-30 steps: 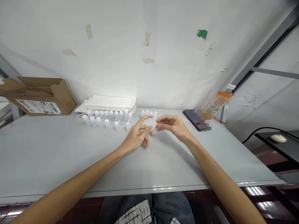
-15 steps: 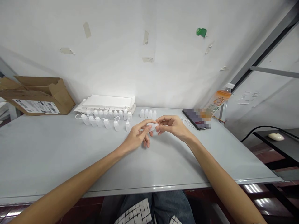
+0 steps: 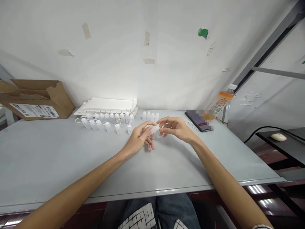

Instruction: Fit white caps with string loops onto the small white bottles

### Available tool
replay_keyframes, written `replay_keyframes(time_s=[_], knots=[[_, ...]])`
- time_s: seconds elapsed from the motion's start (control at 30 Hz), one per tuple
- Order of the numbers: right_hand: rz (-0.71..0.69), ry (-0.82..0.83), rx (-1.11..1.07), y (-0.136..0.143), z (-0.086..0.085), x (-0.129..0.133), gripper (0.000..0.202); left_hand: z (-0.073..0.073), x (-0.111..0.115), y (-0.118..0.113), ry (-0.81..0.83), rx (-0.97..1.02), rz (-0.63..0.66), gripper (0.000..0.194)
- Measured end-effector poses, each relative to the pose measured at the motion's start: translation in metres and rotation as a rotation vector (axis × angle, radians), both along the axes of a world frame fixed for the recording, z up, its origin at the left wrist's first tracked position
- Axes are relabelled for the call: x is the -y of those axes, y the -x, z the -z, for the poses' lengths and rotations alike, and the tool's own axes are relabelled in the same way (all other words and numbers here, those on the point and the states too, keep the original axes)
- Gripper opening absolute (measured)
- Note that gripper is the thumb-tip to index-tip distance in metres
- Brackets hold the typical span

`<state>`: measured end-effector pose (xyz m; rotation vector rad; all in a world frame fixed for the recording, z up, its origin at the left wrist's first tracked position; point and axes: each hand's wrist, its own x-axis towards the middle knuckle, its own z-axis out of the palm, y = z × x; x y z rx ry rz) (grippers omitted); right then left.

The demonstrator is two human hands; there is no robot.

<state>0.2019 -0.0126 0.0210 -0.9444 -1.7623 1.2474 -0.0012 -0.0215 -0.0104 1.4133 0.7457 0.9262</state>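
While my left fingers (image 3: 145,131) hold the small translucent bottle (image 3: 153,130) over the surface (image 3: 166,168), its long axis runs roughly left to right, neck beside my right fingers (image 3: 168,130), narrowly pinched at its thin loop (image 3: 159,127).

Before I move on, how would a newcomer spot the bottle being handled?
On the grey table, find where the left hand and right hand meet. The milky-white bottle is at their fingertips. The other small bottles stand on the table; this one alone is held, tilted, its neck toward the right hand.
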Motion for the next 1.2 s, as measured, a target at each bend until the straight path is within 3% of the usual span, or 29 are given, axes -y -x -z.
replay_keyframes(time_s=[0.17,0.33,0.5,0.6,0.8,1.2], knots=[[0.03,-0.103,0.07,0.002,0.0,0.003,0.026,-0.003,-0.001,0.002,0.052,0.035,-0.006,0.033],[0.177,-0.314,0.309,0.005,0.01,-0.001,0.018,0.0,-0.003,0.002,0.092,0.001,-0.047,0.033],[0.139,-0.409,0.412,0.007,0.013,0.0,0.02,0.005,-0.006,0.0,0.104,-0.048,-0.072,0.032],[0.134,-0.372,0.411,0.008,0.011,0.001,0.022,0.007,-0.006,0.0,0.095,-0.065,-0.064,0.032],[0.091,-0.144,0.185,0.006,0.013,-0.001,0.021,0.01,-0.008,-0.001,0.054,-0.077,-0.028,0.033],[0.031,-0.075,0.099,0.005,0.01,-0.001,0.028,0.009,-0.008,-0.001,0.045,-0.079,-0.023,0.031]])
